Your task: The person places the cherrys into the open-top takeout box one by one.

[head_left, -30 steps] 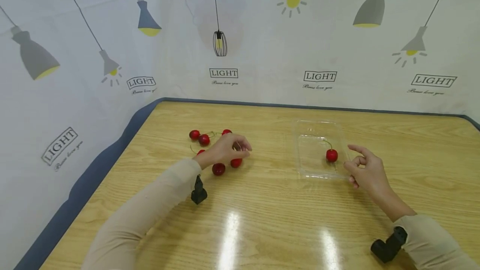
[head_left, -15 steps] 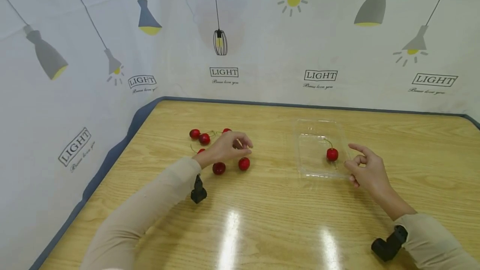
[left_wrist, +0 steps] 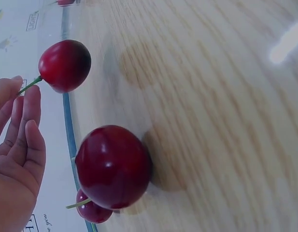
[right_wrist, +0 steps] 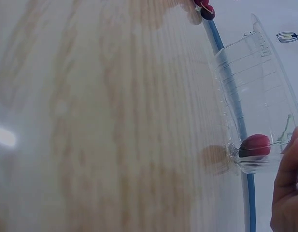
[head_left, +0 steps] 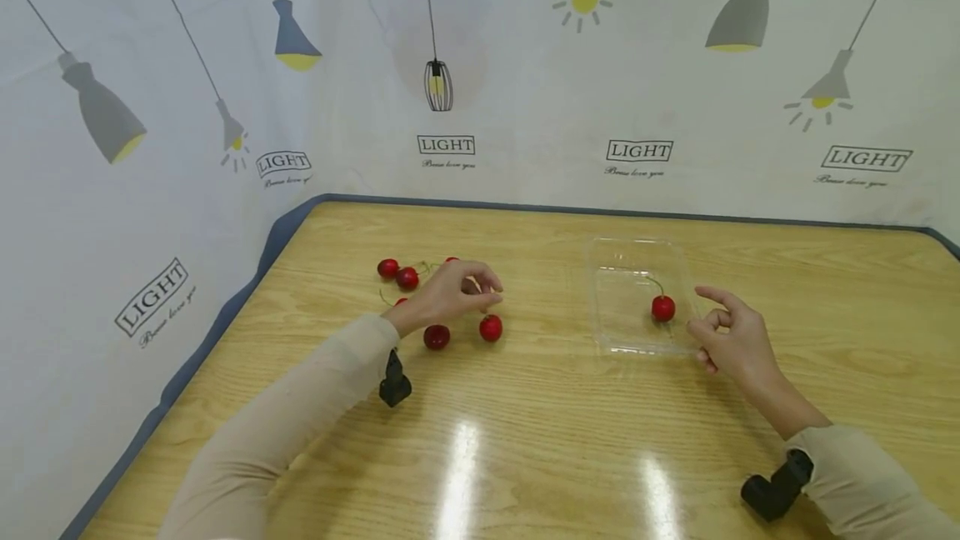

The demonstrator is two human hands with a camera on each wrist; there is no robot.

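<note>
Left of centre in the head view, a dark cherry lies on the wooden table. To its right the held cherry hangs beneath the left hand, which pinches its stem, likely to spare the flesh. The stem points up toward the fingertips, fruit downward, its long axis near upright. At the frame's right, the right hand pinches the right rim of the clear tray, presumably because something so light could slide. The tray's long side seems to run up the frame; inside sits a single cherry, stem toward upper left. Beyond, upper left, lie paired cherries.
</note>
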